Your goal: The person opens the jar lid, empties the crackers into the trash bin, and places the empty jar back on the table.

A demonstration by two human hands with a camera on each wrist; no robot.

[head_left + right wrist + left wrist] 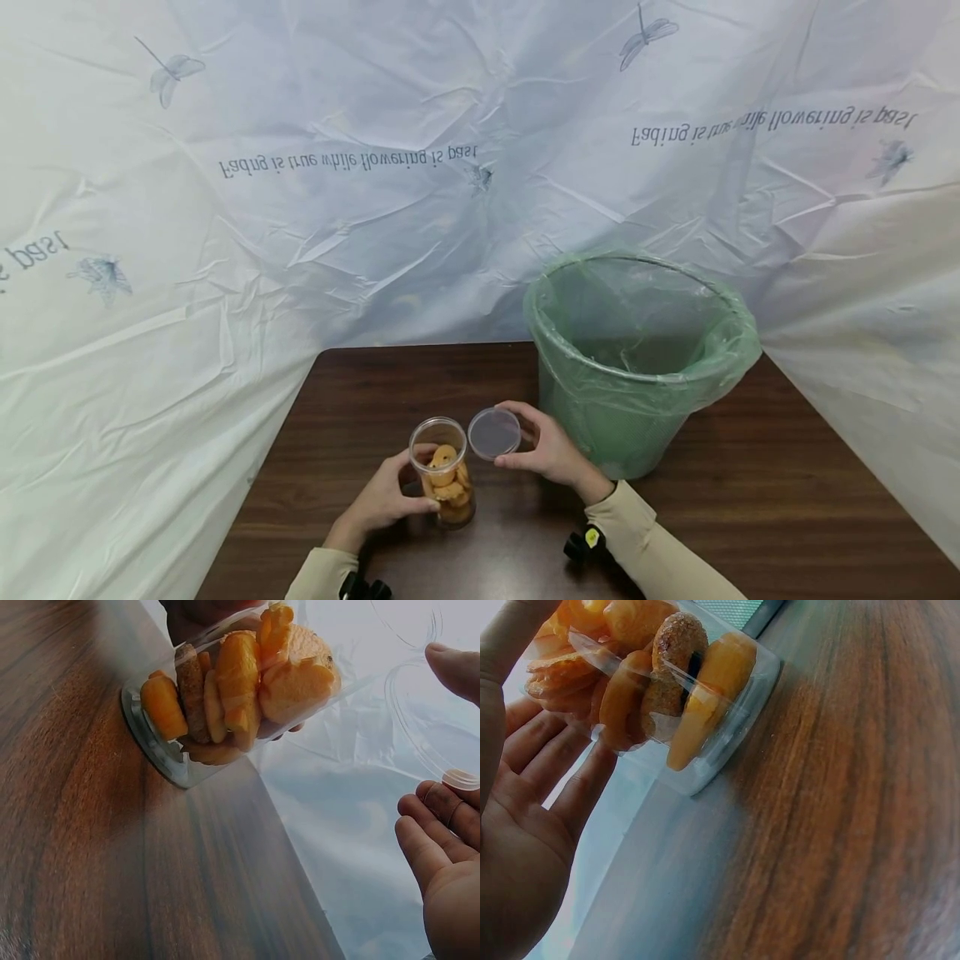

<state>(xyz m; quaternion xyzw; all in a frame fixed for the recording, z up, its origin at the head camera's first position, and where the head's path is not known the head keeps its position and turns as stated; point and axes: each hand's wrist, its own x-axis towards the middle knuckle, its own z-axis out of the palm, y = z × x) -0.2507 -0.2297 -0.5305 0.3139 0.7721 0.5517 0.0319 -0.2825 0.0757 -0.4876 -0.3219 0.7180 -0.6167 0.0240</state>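
Observation:
A clear jar (452, 496) of golden-brown cookies has its open mouth facing up. My left hand (390, 490) grips the jar from its left side, thumb in front and fingers behind. In the right wrist view, the jar's (199, 754) base is at the tabletop; whether it touches is hard to tell. Just right of the jar's mouth, my right hand (546, 446) pinches a round clear lid (494, 433) by its edge. The lid is off the jar, tilted. Sugar-dusted and plain cookies (679, 649) show through the wall in the left wrist view.
A green bin (611, 417) lined with a translucent green bag stands at the back right of the dark wooden table (420, 375), beyond my right hand. White printed sheeting (360, 242) hangs behind and along both sides. Each wrist wears a black strapped device.

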